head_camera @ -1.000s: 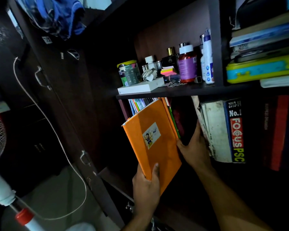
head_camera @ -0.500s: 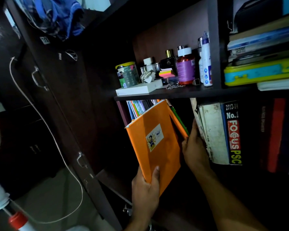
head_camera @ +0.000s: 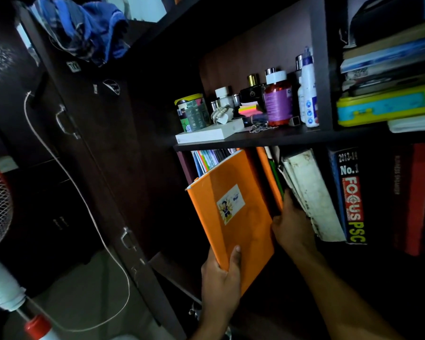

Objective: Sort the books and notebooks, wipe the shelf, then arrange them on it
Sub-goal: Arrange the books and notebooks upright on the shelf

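Note:
An orange notebook (head_camera: 233, 212) with a small sticker label leans out of the lower shelf compartment. My left hand (head_camera: 221, 278) grips its bottom corner, thumb on the cover. My right hand (head_camera: 292, 224) reaches into the gap behind it, fingers against a thin orange book (head_camera: 268, 177) and a worn white book (head_camera: 309, 192). Thin colourful notebooks (head_camera: 206, 159) stand at the compartment's left. A thick book marked FOCUS PSC (head_camera: 351, 197) stands at the right beside dark and red books (head_camera: 415, 197).
The shelf board (head_camera: 255, 141) above carries a white box (head_camera: 209, 133), a tin, bottles (head_camera: 277, 104) and sticky notes. Stacked books and a yellow-blue case (head_camera: 388, 106) lie at the upper right. A cupboard door with handles, a white cord and a fan are at the left.
The orange notebook has tilted a little further out at the top. My right hand has shifted deeper and higher into the gap beside the white book.

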The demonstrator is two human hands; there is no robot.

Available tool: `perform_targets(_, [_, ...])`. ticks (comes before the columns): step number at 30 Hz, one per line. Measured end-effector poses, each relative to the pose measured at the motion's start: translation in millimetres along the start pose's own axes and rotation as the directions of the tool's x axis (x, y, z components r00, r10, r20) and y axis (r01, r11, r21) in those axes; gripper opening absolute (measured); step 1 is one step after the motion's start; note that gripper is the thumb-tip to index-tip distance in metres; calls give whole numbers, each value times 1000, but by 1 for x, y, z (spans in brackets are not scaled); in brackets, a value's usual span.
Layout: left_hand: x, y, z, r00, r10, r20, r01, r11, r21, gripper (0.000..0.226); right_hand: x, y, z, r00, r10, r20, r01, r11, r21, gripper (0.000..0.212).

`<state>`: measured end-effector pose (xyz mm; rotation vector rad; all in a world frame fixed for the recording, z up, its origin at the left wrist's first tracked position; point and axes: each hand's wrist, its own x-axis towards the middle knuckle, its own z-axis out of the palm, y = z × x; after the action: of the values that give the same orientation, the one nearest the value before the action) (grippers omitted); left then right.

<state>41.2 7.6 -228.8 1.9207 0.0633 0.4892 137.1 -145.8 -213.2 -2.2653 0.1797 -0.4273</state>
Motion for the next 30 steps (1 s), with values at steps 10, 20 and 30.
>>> perform_targets(10, [17, -15, 1, 994, -10, 109, 2, 997, 76, 54, 0, -2, -8, 993, 86, -86, -67, 976, 209, 80])
perform_targets(20, [12, -2, 34, 998, 69, -1, -69, 997, -25, 44, 1, 1, -5, 990, 25, -139, 3, 980, 198, 65])
perform_targets(30, [49, 7, 58, 966, 193, 172, -215, 969, 121, 52, 6, 6, -6, 996, 47, -82, -38, 993, 115, 61])
